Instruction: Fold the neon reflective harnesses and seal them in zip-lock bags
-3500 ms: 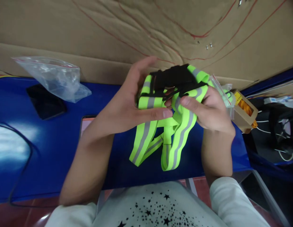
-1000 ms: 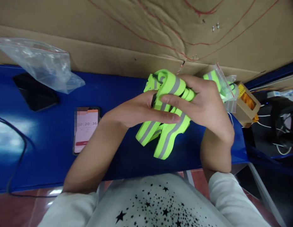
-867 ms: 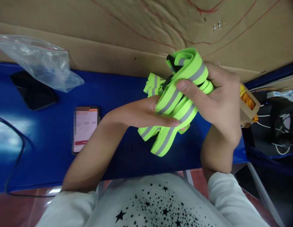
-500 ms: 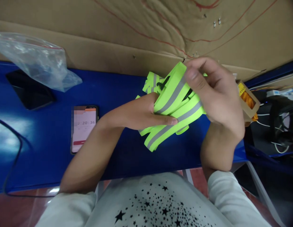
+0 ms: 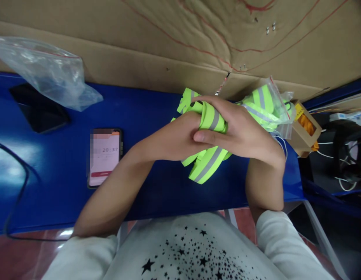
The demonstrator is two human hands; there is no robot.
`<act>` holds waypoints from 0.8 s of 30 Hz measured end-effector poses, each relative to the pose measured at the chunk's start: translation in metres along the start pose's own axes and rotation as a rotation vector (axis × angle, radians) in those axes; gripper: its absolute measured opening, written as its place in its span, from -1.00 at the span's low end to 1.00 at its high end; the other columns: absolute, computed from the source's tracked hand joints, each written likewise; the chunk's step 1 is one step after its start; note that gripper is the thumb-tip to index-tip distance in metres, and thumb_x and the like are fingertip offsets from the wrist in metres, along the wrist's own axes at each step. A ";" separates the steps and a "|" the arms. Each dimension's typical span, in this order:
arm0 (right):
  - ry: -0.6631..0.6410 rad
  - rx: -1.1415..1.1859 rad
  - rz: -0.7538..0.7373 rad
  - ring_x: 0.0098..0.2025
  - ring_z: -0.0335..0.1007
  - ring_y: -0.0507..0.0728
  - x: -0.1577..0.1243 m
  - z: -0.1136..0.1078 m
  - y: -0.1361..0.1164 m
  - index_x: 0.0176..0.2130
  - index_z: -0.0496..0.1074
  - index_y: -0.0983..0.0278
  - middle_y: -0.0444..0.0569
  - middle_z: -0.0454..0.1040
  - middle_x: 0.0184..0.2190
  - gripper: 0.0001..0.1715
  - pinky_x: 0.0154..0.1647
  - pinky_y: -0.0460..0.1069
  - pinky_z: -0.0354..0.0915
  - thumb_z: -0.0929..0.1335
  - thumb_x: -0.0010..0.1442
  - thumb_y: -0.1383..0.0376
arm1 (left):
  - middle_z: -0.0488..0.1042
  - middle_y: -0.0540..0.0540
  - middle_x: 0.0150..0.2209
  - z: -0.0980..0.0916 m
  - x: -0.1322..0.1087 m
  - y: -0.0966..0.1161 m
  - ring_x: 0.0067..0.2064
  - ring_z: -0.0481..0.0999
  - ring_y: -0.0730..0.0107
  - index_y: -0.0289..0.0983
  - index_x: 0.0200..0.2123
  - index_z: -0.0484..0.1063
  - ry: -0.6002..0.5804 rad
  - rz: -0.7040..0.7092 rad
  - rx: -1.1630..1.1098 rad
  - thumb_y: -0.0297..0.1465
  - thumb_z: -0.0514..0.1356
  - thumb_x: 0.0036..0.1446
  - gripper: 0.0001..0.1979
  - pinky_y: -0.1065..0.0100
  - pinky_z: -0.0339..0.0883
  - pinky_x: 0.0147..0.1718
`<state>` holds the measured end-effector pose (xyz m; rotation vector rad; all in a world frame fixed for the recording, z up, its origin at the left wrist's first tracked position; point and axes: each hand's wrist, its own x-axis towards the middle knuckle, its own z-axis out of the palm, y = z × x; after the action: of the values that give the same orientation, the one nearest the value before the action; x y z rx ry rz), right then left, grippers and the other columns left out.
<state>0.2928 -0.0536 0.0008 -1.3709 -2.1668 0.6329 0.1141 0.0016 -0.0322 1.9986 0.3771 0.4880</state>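
A neon-yellow reflective strap vest (image 5: 208, 165) with grey bands is bunched into a thick bundle above the blue table (image 5: 157, 194). My left hand (image 5: 174, 138) grips the bundle from the left, fingers wrapped round it. My right hand (image 5: 238, 132) lies over the top and right side, fingers closed across the straps and overlapping my left hand. Short folded loops stick out below both hands. Another folded vest in a clear bag (image 5: 266, 107) lies just right of my right hand.
A crumpled clear plastic bag (image 5: 47, 72) lies at the back left beside a dark flat object (image 5: 37, 112). A phone (image 5: 105, 156) with a lit screen lies left of my forearm. Cardboard (image 5: 180, 42) lines the back. A small carton (image 5: 304, 128) sits at the right edge.
The hanging strap loops have been wound up into a tighter bundle. My right hand lifted a strap up and over, then came down to clasp the bundle against my left hand.
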 end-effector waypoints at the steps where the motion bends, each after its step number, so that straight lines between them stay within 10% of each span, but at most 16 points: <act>1: 0.031 -0.004 0.012 0.22 0.50 0.31 0.001 0.001 0.000 0.23 0.42 0.18 -0.01 0.53 0.21 -0.35 0.26 0.21 0.42 0.47 0.27 -0.03 | 0.61 -0.06 -0.22 0.000 0.000 0.000 -0.20 0.60 0.33 -0.31 -0.22 0.48 0.019 -0.006 -0.036 -0.41 0.17 0.28 -0.89 0.41 0.48 -0.29; 10: 0.267 -0.105 0.100 0.07 0.59 0.26 -0.006 -0.006 -0.014 0.08 0.54 0.08 -0.13 0.63 0.02 -0.60 0.16 0.17 0.49 0.46 0.30 0.02 | 0.67 -0.06 -0.08 -0.007 0.002 -0.005 -0.05 0.67 0.27 -0.26 -0.09 0.55 -0.397 -0.167 -0.569 -0.40 0.33 0.19 -0.80 0.32 0.56 -0.07; 16: 0.337 -0.017 0.268 -0.39 0.45 0.17 -0.013 -0.011 -0.022 -0.27 0.60 0.08 -0.14 0.53 -0.44 -0.72 -0.37 0.10 0.38 0.51 0.20 -0.04 | 0.67 -0.10 -0.15 0.002 0.004 -0.018 -0.12 0.66 0.27 -0.30 -0.14 0.56 -0.342 -0.141 -0.540 -0.36 0.33 0.20 -0.82 0.32 0.54 -0.10; 24: 0.315 0.207 0.349 -0.45 0.26 0.05 -0.012 -0.016 -0.005 -0.25 0.54 0.15 -0.15 0.37 -0.46 -0.62 -0.48 -0.02 0.17 0.38 0.36 -0.06 | 0.62 -0.09 -0.33 -0.002 0.003 -0.011 -0.24 0.60 0.22 -0.32 -0.20 0.55 -0.309 -0.072 -0.275 -0.18 0.31 0.25 -0.72 0.33 0.49 -0.20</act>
<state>0.3040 -0.0650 0.0148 -1.6243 -1.5857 0.6918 0.1151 0.0097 -0.0410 1.7503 0.1779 0.1697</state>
